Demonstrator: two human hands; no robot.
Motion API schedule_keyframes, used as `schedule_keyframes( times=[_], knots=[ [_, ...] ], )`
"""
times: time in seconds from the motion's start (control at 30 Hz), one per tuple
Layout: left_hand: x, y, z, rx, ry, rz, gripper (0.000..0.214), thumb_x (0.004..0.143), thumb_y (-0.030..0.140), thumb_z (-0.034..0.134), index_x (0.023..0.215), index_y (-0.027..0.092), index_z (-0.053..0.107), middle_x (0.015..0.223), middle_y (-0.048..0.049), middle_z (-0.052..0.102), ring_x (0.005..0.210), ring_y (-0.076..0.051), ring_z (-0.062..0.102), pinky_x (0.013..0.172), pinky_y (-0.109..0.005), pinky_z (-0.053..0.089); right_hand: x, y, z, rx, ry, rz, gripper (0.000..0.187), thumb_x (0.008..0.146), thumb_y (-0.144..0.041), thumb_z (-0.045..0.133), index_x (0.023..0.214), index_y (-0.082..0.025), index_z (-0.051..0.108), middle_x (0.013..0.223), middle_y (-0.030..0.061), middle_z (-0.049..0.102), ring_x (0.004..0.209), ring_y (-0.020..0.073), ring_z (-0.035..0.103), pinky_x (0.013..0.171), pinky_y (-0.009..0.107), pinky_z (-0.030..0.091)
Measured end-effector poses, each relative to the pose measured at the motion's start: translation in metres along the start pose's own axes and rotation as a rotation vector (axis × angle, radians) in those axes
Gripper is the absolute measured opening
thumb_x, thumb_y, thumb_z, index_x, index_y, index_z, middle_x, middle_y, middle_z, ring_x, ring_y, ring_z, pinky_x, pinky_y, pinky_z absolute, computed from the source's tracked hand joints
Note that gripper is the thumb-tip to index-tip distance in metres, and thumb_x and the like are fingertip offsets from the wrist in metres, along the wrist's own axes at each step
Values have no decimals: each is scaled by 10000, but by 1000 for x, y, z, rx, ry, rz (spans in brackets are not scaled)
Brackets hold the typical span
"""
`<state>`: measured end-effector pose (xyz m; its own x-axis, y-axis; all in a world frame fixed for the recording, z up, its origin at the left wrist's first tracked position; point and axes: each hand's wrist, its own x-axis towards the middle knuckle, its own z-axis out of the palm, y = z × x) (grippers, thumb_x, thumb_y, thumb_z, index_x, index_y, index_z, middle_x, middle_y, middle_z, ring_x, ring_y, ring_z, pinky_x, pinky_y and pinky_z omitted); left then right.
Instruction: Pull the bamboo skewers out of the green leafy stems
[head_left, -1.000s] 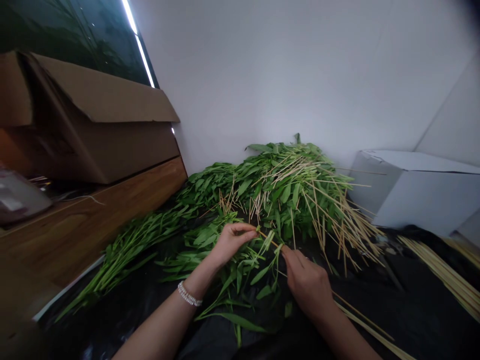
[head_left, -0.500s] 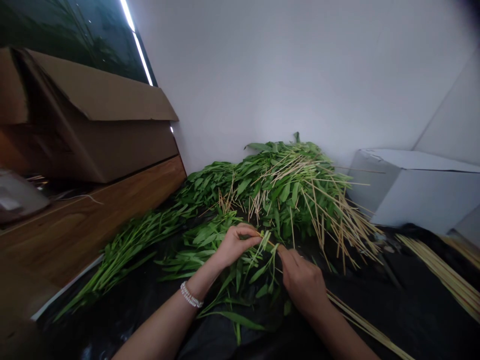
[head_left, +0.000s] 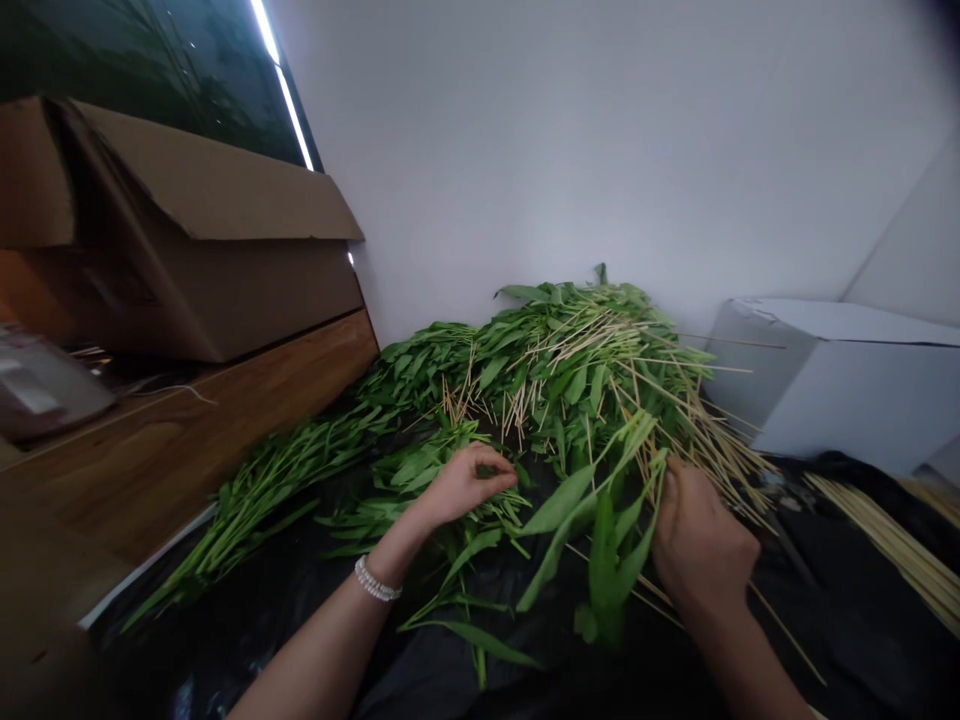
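Note:
My right hand (head_left: 703, 535) is closed around a leafy green sprig (head_left: 611, 540), whose pale stems bunch at the fingertips and whose broad leaves hang to the left. Any stick inside that grip is hidden by the fingers. My left hand (head_left: 471, 483), with a beaded bracelet (head_left: 376, 580) at its wrist, is pinched, thumb and forefinger tips together; I see nothing between them. Under it lies a loose heap of cut greens (head_left: 409, 500). Beyond both hands rises a larger pile of greens (head_left: 517, 340) with many thin wooden sticks (head_left: 720, 450) poking out on its right.
Black plastic sheeting (head_left: 300, 600) covers the work surface. A long bunch of greens (head_left: 247, 500) lies at left, beside a wooden ledge (head_left: 187, 430) bearing an open cardboard box (head_left: 255, 300). At right are a white box (head_left: 862, 390) and a bundle of long sticks (head_left: 892, 540).
My right hand has moved right and away from my left hand, carrying the greens with it. The left hand has let go of the thin stick and stays nearly in place.

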<state>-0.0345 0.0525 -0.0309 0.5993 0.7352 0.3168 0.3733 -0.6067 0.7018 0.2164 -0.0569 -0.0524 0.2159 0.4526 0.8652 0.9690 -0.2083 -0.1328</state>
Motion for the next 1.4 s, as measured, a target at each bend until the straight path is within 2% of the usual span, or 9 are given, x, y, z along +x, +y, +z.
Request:
schedule_keyframes(
  times=[0.13, 0.23, 0.33, 0.47, 0.57, 0.67, 0.8, 0.97, 1.4],
  knots=[
    [-5, -1, 3, 361, -145, 102, 96, 772, 288, 684, 836, 258, 750, 854, -34, 629, 939, -220, 507, 815, -333, 345, 0, -2, -2, 14, 20, -12, 231, 947, -240, 392, 1019, -159, 596, 758, 26, 648, 605, 118, 545, 547, 237, 316],
    [-8, 2, 5, 523, -206, 130, 163, 752, 173, 674, 863, 274, 738, 904, -27, 607, 986, -230, 472, 831, -350, 306, -1, -4, -1, 27, 32, -12, 213, 936, -231, 412, 1015, -162, 598, 775, 25, 664, 590, 110, 547, 548, 239, 318],
    [-9, 4, 5, 596, -256, 161, 158, 739, 147, 669, 841, 251, 730, 916, -34, 597, 1000, -235, 458, 840, -355, 297, -2, -6, 0, 54, 32, -17, 207, 932, -230, 417, 1013, -165, 597, 771, 17, 668, 595, 96, 556, 543, 235, 313],
    [-7, 2, 8, 593, -261, 169, 64, 754, 247, 702, 811, 225, 722, 944, -51, 609, 1027, -247, 464, 864, -367, 306, -3, -7, 1, 75, 35, -51, 214, 932, -226, 415, 1027, -166, 598, 754, 11, 667, 579, 83, 561, 530, 232, 309],
    [-3, -1, 9, 454, -161, 165, 86, 779, 281, 694, 832, 221, 724, 962, -59, 645, 1016, -236, 506, 878, -364, 334, -4, -8, 2, 87, 48, -84, 210, 927, -216, 423, 1024, -161, 601, 747, 12, 670, 562, 83, 555, 526, 231, 311],
    [1, -1, 8, 183, 63, 145, 135, 810, 311, 660, 865, 207, 725, 932, -69, 693, 949, -219, 573, 880, -351, 390, -5, -10, 2, 122, 61, -146, 189, 924, -196, 442, 1010, -156, 605, 760, 17, 674, 563, 83, 553, 535, 234, 315],
    [4, 5, 4, -248, 323, -45, 238, 798, 380, 653, 894, 169, 709, 863, -73, 732, 848, -217, 654, 830, -338, 467, -8, -20, -2, 221, -16, -282, 191, 929, -166, 449, 1034, -148, 607, 736, 8, 655, 581, 82, 553, 575, 233, 329],
    [3, 9, 5, -570, 311, -171, 331, 770, 430, 676, 930, 141, 702, 811, -67, 755, 836, -210, 680, 875, -339, 470, -14, -31, -3, 289, -106, -393, 212, 930, -161, 446, 1038, -162, 629, 653, -14, 591, 549, 94, 510, 580, 248, 320],
    [2, 18, 11, -577, 217, -176, 305, 780, 414, 665, 884, 135, 729, 805, -70, 754, 811, -195, 664, 890, -344, 460, -23, -36, 2, 304, -129, -435, 261, 918, -119, 422, 1082, -132, 626, 662, -2, 577, 552, 109, 522, 563, 270, 314]
  ],
)
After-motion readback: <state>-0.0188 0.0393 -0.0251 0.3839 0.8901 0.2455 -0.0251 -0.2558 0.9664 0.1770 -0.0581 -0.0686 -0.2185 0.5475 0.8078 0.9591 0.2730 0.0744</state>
